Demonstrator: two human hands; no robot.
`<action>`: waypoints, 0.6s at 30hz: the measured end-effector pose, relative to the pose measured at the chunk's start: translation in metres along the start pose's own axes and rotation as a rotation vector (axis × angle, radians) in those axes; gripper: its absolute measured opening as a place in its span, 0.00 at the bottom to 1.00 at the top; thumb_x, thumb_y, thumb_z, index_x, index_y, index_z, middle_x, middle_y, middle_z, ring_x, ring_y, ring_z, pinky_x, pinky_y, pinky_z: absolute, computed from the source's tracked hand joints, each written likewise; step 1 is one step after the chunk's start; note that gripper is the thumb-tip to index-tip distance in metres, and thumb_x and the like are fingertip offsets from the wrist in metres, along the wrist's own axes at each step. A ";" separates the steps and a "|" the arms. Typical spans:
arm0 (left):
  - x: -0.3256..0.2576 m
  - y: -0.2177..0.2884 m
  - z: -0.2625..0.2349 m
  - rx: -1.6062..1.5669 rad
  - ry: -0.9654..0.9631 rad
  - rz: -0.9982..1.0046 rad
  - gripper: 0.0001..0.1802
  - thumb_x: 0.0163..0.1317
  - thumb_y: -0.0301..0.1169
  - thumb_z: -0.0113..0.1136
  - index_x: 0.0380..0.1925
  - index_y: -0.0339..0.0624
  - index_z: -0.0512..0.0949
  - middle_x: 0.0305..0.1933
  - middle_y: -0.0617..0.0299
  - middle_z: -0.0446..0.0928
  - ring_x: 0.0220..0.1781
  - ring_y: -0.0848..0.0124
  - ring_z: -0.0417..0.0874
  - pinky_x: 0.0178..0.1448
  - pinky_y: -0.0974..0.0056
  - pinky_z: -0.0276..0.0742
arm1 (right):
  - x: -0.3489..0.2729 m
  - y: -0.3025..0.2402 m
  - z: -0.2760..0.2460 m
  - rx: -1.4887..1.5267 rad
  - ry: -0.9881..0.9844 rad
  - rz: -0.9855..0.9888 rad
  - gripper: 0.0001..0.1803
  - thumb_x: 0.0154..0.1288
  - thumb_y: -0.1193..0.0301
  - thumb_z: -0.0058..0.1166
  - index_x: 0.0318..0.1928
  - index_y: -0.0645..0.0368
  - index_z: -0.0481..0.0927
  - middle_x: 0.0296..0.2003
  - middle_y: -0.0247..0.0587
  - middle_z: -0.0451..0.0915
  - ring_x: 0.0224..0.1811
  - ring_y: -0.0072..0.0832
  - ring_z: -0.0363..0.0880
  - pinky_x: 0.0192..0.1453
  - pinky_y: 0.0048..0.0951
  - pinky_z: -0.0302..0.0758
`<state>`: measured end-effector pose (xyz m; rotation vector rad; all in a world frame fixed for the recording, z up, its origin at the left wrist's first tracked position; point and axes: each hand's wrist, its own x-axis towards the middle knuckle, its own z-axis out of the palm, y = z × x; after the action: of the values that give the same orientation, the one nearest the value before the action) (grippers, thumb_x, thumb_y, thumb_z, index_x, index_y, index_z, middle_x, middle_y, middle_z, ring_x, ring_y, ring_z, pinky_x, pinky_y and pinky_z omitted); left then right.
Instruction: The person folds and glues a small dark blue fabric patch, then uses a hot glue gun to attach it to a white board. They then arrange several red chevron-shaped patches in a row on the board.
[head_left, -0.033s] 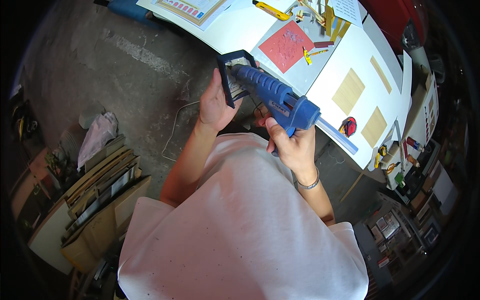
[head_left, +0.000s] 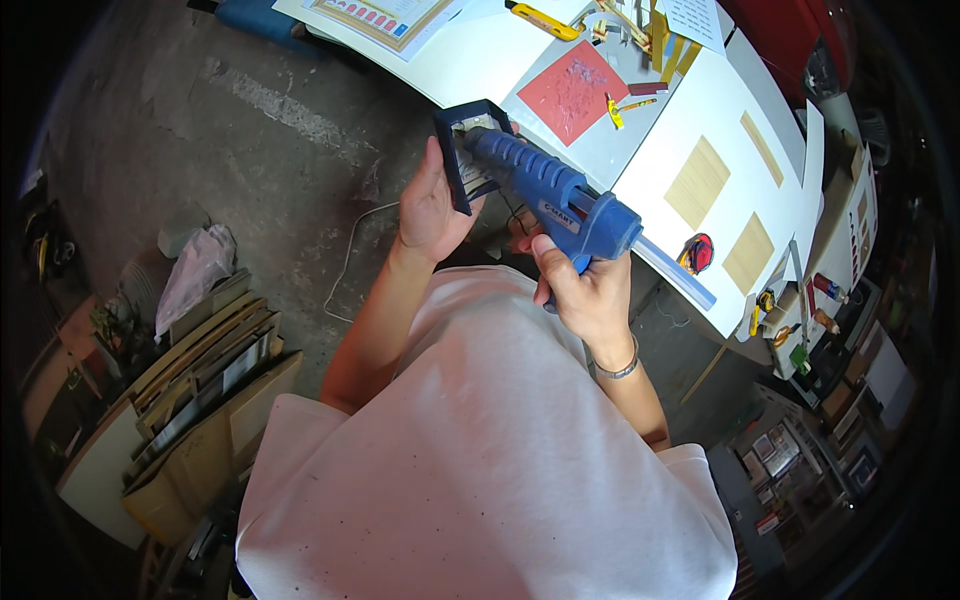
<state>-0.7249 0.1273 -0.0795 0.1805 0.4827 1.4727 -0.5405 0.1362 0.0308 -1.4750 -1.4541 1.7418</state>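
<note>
The right hand (head_left: 585,290) gripped the blue glue gun (head_left: 545,190); left hand (head_left: 432,205) fingers wrapped its dark frame (head_left: 462,150). Steadying both seemed wise.

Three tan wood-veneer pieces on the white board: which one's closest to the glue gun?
The large squarish tan piece, just past the blue glue gun. The narrow strip lies farther up the board; the smaller rectangle lies nearer its right edge.
</note>
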 end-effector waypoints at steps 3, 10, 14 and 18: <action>0.005 0.001 -0.002 0.032 0.002 0.011 0.38 0.81 0.56 0.37 0.77 0.38 0.59 0.79 0.41 0.62 0.81 0.47 0.63 0.82 0.44 0.58 | 0.004 0.001 0.001 0.004 0.011 -0.028 0.13 0.71 0.75 0.57 0.52 0.72 0.79 0.37 0.46 0.88 0.19 0.19 0.78 0.22 0.21 0.74; 0.008 0.003 -0.003 0.027 -0.001 0.003 0.38 0.81 0.56 0.37 0.79 0.40 0.57 0.80 0.40 0.59 0.81 0.46 0.62 0.81 0.43 0.61 | 0.001 0.003 0.002 -0.016 0.073 0.057 0.10 0.66 0.66 0.64 0.38 0.61 0.83 0.17 0.30 0.77 0.18 0.20 0.79 0.25 0.27 0.73; 0.011 0.004 -0.003 0.027 -0.017 0.006 0.38 0.81 0.56 0.37 0.79 0.41 0.57 0.81 0.40 0.58 0.82 0.45 0.60 0.80 0.43 0.62 | -0.001 0.002 0.000 -0.032 0.059 0.074 0.10 0.66 0.67 0.64 0.37 0.60 0.82 0.16 0.31 0.77 0.18 0.20 0.79 0.25 0.27 0.74; 0.013 0.004 -0.002 0.005 -0.018 -0.004 0.38 0.82 0.56 0.37 0.79 0.42 0.56 0.81 0.39 0.57 0.82 0.45 0.60 0.80 0.43 0.62 | -0.004 0.001 -0.002 -0.048 0.070 0.063 0.10 0.66 0.67 0.64 0.37 0.60 0.82 0.16 0.31 0.77 0.18 0.21 0.79 0.25 0.28 0.73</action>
<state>-0.7291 0.1405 -0.0826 0.1962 0.4721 1.4655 -0.5368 0.1336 0.0316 -1.6066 -1.4373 1.6853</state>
